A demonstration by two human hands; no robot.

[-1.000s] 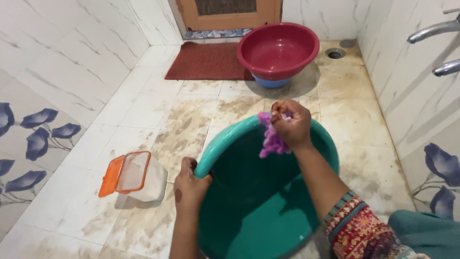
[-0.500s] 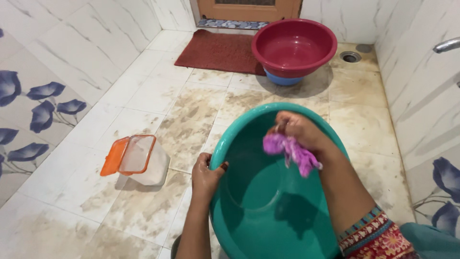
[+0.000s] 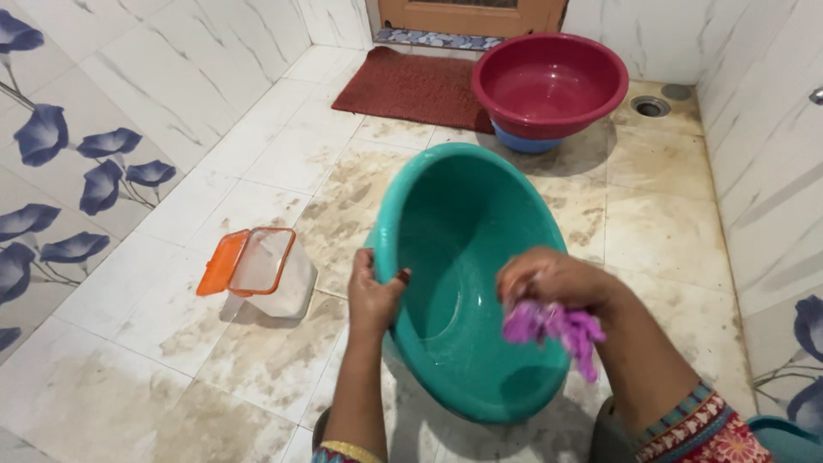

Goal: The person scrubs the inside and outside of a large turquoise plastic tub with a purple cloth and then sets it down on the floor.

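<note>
Three basins are counted: one teal basin (image 3: 454, 257), one red basin (image 3: 549, 81), and one blue basin (image 3: 525, 142) seen only as a rim beneath the red one. One purple scrubber (image 3: 553, 327) is seen. One clear plastic container (image 3: 279, 279) with an orange lid (image 3: 225, 261) is counted, along with one red doormat (image 3: 411, 86), one floor drain (image 3: 650, 106) and two hands, the left hand (image 3: 373, 296) and the right hand (image 3: 553, 279).
</note>
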